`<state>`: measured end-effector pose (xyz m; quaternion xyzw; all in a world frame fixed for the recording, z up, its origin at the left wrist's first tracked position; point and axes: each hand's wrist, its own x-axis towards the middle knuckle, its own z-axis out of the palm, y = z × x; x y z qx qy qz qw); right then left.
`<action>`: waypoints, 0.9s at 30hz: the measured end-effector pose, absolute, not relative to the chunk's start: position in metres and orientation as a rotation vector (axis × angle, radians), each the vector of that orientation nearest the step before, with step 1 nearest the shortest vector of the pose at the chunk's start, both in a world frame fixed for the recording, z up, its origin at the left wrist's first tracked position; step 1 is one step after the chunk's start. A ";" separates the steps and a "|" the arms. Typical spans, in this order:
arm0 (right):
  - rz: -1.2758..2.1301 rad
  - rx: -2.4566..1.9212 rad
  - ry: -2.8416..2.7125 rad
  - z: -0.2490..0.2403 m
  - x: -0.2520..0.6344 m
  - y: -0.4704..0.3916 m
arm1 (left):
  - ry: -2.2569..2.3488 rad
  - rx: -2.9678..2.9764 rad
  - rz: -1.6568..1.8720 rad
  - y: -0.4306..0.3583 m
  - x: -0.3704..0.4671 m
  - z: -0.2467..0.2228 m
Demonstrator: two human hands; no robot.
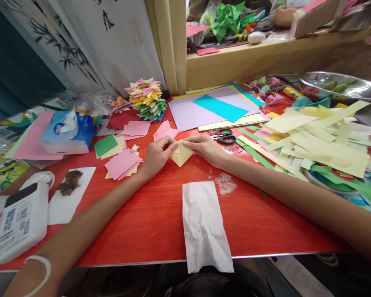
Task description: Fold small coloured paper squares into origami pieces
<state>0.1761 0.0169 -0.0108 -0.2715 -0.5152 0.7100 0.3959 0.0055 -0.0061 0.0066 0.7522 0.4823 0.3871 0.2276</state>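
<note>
A small pale yellow folded paper (181,156) is held just above the red table between my two hands. My left hand (158,156) pinches its left corner between thumb and fingers. On the opposite side, my right hand (207,150) grips the upper right edge in the same way. The paper has a diamond shape with crease lines, its lower point facing me. Behind it lie pink paper squares (166,130). Black-handled scissors (226,137) rest just beyond my right hand. More pink squares (123,163) lie left of my left hand.
A crumpled white paper (204,222) hangs over the front table edge. Cut paper strips (321,140) pile up at right, near a metal bowl (340,84). A tissue pack (68,132) and a white box-shaped device (21,222) stand left. Behind are a folded-paper stack (146,99) and lilac sheets (185,111).
</note>
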 end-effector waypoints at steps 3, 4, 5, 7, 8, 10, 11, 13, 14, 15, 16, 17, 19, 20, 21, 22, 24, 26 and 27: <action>1.784 -0.698 -1.324 -0.011 0.176 0.017 | 1.337 2.081 1.049 -0.006 0.006 0.006; 1.782 -0.699 -1.327 -0.012 0.177 0.017 | 1.337 2.087 1.044 -0.006 0.006 0.006; 1.782 -0.700 -1.330 -0.012 0.177 0.018 | 1.336 2.091 1.041 -0.006 0.006 0.006; 1.779 -0.706 -1.336 -0.012 0.176 0.018 | 1.336 2.099 1.037 -0.006 0.006 0.006; 1.775 -0.710 -1.339 -0.013 0.176 0.019 | 1.338 2.102 1.036 -0.007 0.006 0.006; 1.756 -0.723 -1.346 -0.013 0.176 0.019 | 1.335 2.109 1.032 -0.008 0.006 0.007; 1.739 -0.734 -1.355 -0.013 0.176 0.019 | 1.330 2.114 1.027 -0.008 0.007 0.007; 1.689 -0.763 -1.390 -0.012 0.176 0.019 | 1.315 2.128 1.014 -0.009 0.007 0.008; 1.659 -0.782 -1.416 -0.012 0.176 0.018 | 1.310 2.137 1.007 -0.009 0.008 0.009; 1.626 -0.802 -1.445 -0.011 0.176 0.018 | 1.308 2.144 1.001 -0.009 0.008 0.009; 1.592 -0.821 -1.476 -0.010 0.176 0.017 | 1.309 2.150 0.995 -0.009 0.008 0.009; 1.557 -0.839 -1.501 -0.009 0.176 0.017 | 1.312 2.152 0.991 -0.009 0.008 0.009; 1.499 -0.867 -1.524 -0.008 0.175 0.015 | 1.324 2.137 0.998 -0.008 0.008 0.008; 1.488 -0.870 -1.525 -0.007 0.175 0.014 | 1.338 2.116 1.020 -0.007 0.007 0.007; 1.494 -0.860 -1.517 -0.007 0.174 0.014 | 1.356 2.083 1.053 -0.007 0.007 0.007; 1.520 -0.838 -1.504 -0.007 0.174 0.013 | 1.373 2.038 1.093 -0.006 0.007 0.006; 1.584 -0.788 -1.470 -0.007 0.173 0.012 | 1.381 1.934 1.161 -0.004 0.006 0.005; 1.602 -0.772 -1.420 -0.007 0.173 0.012 | 1.321 1.852 1.165 -0.003 0.006 0.004; 1.590 -0.780 -1.393 -0.007 0.173 0.012 | 1.274 1.828 1.143 -0.002 0.006 0.003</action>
